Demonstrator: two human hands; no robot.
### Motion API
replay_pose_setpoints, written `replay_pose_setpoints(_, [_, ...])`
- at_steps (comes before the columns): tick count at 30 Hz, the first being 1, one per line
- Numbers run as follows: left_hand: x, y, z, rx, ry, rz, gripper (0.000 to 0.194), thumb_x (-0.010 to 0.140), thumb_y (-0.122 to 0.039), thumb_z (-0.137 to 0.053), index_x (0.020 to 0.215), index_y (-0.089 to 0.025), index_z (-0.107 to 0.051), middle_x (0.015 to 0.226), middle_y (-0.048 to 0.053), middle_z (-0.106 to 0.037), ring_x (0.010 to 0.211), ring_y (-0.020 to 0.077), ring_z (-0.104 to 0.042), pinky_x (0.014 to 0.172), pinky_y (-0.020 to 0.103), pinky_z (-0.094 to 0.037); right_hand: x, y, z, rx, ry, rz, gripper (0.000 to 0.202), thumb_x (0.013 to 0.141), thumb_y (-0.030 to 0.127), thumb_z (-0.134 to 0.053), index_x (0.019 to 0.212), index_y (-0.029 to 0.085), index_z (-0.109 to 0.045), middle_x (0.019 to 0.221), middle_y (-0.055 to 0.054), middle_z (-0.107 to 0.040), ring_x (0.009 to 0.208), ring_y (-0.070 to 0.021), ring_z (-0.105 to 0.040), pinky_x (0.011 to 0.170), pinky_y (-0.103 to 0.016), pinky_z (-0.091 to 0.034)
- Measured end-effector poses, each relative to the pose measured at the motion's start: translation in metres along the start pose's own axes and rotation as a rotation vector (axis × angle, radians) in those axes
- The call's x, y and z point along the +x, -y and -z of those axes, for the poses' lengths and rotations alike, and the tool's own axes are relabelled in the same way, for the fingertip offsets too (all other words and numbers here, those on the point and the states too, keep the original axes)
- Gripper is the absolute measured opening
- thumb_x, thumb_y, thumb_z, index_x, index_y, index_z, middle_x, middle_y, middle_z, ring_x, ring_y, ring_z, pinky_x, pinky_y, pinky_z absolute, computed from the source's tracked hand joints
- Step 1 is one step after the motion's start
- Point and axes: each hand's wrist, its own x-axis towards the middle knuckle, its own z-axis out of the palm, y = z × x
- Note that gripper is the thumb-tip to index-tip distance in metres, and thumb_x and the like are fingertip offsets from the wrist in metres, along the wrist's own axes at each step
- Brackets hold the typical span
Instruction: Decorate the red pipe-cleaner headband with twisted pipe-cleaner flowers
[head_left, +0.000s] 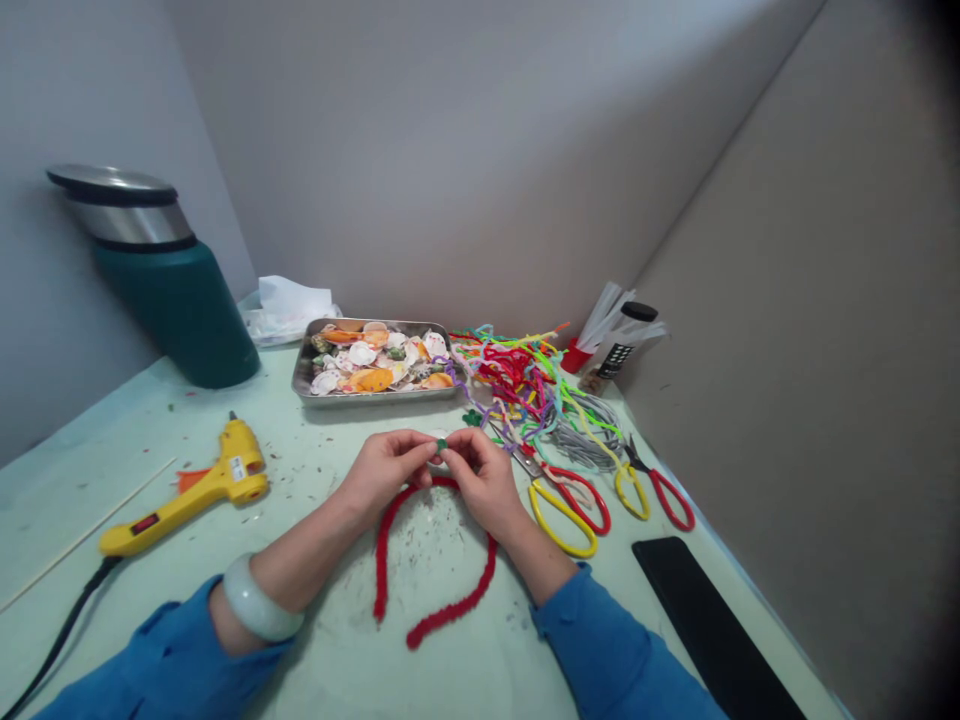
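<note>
1. The step in hand, as I judge, is working on a small green piece (441,445) at the fingertips of both hands, in front of the body.
2. The left hand (375,475) has its thumb and pointing finger closed on the left side of this piece. The right hand (486,485) pinches it from the other side, also with almost no opening. The other fingers are bent, and some are hidden.
3. The next move, in my judgement, calls for a light pinch and small turns of the fingertips, because the piece is tiny and can slip or fall.
4. Both forearms come from the lower corners and meet in the middle. The backs of the hands face upward, and the wrists look nearly straight. A pale bracelet (259,600) is on the left wrist.
5. A red fuzzy strip (382,560) curves below the fingers, with its top partly behind them. If they touch it, I cannot tell.
6. Beyond the fingers is a metal tray (375,401) with shells (371,380). To their right lie colorful fuzzy sticks (517,375) and 2 pairs of scissors (529,462). To their left lies a yellow glue gun (236,470).
</note>
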Motion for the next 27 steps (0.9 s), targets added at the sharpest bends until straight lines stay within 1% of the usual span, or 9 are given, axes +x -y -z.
replay_pose_setpoints(4, [0.0006,0.0006,-0.0001,-0.009,0.002,0.004,0.022,0.065,-0.034,-0.070,0.071,-0.013,-0.067,0.048,-0.001,-0.059,0.044,0.0103,-0.050,0.049,0.022,-0.038,-0.0005,0.0002,-0.0001,-0.006,-0.005,0.011,0.007,0.084,0.025,-0.054,0.087,0.019,-0.057,0.074,-0.001,-0.063,0.062,-0.0126,-0.055,0.059,-0.025,-0.043])
replay_pose_setpoints(7, [0.0007,0.0014,0.0005,-0.007,-0.004,0.008,0.023,0.066,-0.035,-0.070,0.073,-0.013,-0.067,0.047,0.000,-0.059,0.045,0.0105,-0.051,0.050,0.022,-0.038,-0.0009,0.0003,-0.0003,-0.024,-0.014,0.028,0.007,0.084,0.024,-0.054,0.086,0.019,-0.057,0.073,0.000,-0.061,0.060,-0.0118,-0.052,0.057,-0.024,-0.042])
replay_pose_setpoints(12, [-0.0002,0.0015,0.0009,0.013,0.008,-0.005,0.023,0.068,-0.035,-0.069,0.069,-0.012,-0.066,0.046,0.000,-0.057,0.043,0.0100,-0.049,0.049,0.021,-0.036,-0.0012,0.0010,-0.0006,-0.042,-0.010,0.050,0.005,0.083,0.024,-0.055,0.084,0.019,-0.056,0.071,0.000,-0.057,0.059,-0.0114,-0.049,0.056,-0.024,-0.040])
replay_pose_setpoints(15, [-0.0002,0.0020,0.0011,-0.010,0.012,-0.017,0.024,0.067,-0.037,-0.069,0.068,-0.013,-0.065,0.050,0.000,-0.058,0.044,0.0096,-0.049,0.048,0.022,-0.036,-0.0011,0.0014,-0.0006,-0.011,0.003,0.041,0.008,0.084,0.025,-0.054,0.089,0.019,-0.055,0.072,0.000,-0.059,0.059,-0.0118,-0.051,0.056,-0.024,-0.042])
replay_pose_setpoints(18, [0.0003,0.0028,0.0017,-0.031,0.038,-0.014,0.025,0.068,-0.038,-0.069,0.067,-0.013,-0.064,0.056,-0.001,-0.058,0.043,0.0077,-0.047,0.047,0.021,-0.035,-0.0011,0.0014,-0.0001,-0.012,0.007,0.057,0.013,0.084,0.024,-0.054,0.096,0.020,-0.056,0.076,-0.001,-0.060,0.063,-0.0130,-0.053,0.060,-0.025,-0.043])
replay_pose_setpoints(21, [0.0006,0.0033,0.0020,-0.013,0.077,-0.004,0.027,0.069,-0.039,-0.067,0.065,-0.013,-0.062,0.055,-0.002,-0.056,0.041,0.0063,-0.044,0.045,0.021,-0.031,-0.0012,0.0014,0.0007,-0.047,-0.003,0.087,0.013,0.085,0.024,-0.054,0.096,0.021,-0.059,0.082,-0.003,-0.060,0.070,-0.0143,-0.055,0.064,-0.026,-0.044])
replay_pose_setpoints(23, [0.0008,0.0037,0.0017,0.013,0.089,-0.017,0.028,0.070,-0.040,-0.067,0.064,-0.013,-0.060,0.052,-0.003,-0.053,0.041,0.0065,-0.042,0.045,0.020,-0.031,-0.0011,0.0016,0.0011,-0.062,-0.005,0.099,0.012,0.085,0.025,-0.053,0.094,0.020,-0.060,0.082,-0.003,-0.059,0.070,-0.0145,-0.054,0.065,-0.026,-0.044])
replay_pose_setpoints(27, [0.0018,0.0060,0.0008,0.078,0.010,-0.089,0.028,0.073,-0.042,-0.064,0.074,-0.014,-0.062,0.045,-0.005,-0.049,0.041,0.0083,-0.042,0.046,0.021,-0.031,-0.0007,0.0029,0.0012,-0.109,-0.022,0.116,0.010,0.086,0.024,-0.053,0.091,0.020,-0.060,0.078,-0.002,-0.057,0.069,-0.0145,-0.053,0.064,-0.027,-0.043])
